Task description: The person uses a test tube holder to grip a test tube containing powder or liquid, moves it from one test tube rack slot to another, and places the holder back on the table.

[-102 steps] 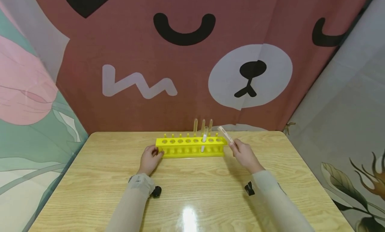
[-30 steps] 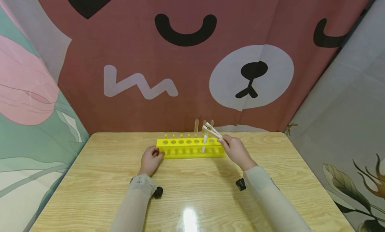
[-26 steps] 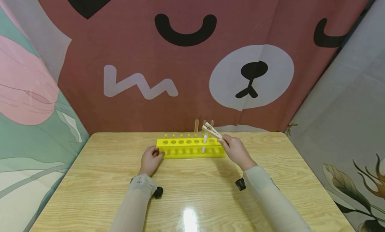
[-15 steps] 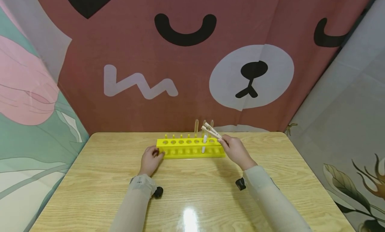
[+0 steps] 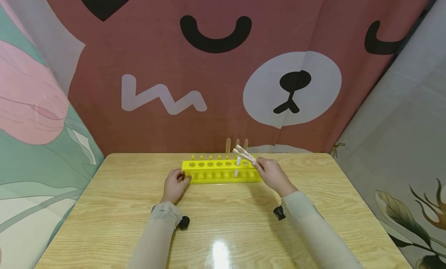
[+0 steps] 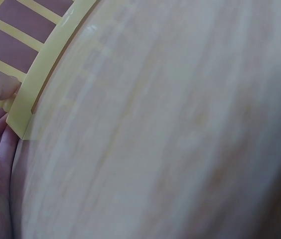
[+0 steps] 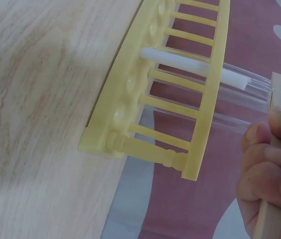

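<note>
My left hand (image 5: 174, 185) grips the left end of a yellow test tube rack (image 5: 209, 176); in the left wrist view, thumb and fingers lie on either side of that end. A clear test tube holding something white (image 5: 236, 173) stands in a hole of the rack, right of its middle. In my right hand (image 5: 273, 175) is a wooden test tube clamp (image 5: 248, 156), held by its handle. The clamp's tips are spread at the upper part of that tube. From the right wrist view, I cannot tell whether the clamp (image 7: 277, 94) touches the glass.
Three clear tubes (image 5: 228, 146) stand upside down behind the rack, apparently on its pegs. The wooden table (image 5: 216, 211) stretches toward me, and a printed curtain (image 5: 156, 133) hangs right behind its back edge.
My right hand has moved left from the rack's right end, and the clamp's tips have spread. Over the last half second the clamp has dropped slightly. My left hand stays on the rack.
</note>
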A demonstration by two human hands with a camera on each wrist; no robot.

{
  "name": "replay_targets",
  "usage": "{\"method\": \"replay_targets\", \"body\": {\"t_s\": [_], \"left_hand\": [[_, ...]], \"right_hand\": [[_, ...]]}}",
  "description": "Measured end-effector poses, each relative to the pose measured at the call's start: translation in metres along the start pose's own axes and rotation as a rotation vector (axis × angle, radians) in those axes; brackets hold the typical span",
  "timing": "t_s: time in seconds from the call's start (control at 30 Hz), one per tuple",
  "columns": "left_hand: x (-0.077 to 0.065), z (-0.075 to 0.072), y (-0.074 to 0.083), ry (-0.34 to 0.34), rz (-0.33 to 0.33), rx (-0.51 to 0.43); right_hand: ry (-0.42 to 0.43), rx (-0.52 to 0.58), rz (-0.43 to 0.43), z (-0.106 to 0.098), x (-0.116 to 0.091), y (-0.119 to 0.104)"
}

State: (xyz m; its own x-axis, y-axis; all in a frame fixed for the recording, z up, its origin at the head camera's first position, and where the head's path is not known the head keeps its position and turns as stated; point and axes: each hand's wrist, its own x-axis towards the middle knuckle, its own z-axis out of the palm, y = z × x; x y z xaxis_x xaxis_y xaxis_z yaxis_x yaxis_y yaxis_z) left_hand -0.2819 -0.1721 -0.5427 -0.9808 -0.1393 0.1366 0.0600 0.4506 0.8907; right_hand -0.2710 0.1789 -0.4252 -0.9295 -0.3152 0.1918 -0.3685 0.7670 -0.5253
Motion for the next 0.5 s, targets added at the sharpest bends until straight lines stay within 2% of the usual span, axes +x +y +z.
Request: {"method": "replay_targets", "body": {"t_s": [0.5], "left_hand": [[0.0, 0.0, 0.0019, -0.003, -0.013, -0.006]], "right_hand": [[0.005, 0.012, 0.0, 0.0029, -0.0033, 0.0014]]}}
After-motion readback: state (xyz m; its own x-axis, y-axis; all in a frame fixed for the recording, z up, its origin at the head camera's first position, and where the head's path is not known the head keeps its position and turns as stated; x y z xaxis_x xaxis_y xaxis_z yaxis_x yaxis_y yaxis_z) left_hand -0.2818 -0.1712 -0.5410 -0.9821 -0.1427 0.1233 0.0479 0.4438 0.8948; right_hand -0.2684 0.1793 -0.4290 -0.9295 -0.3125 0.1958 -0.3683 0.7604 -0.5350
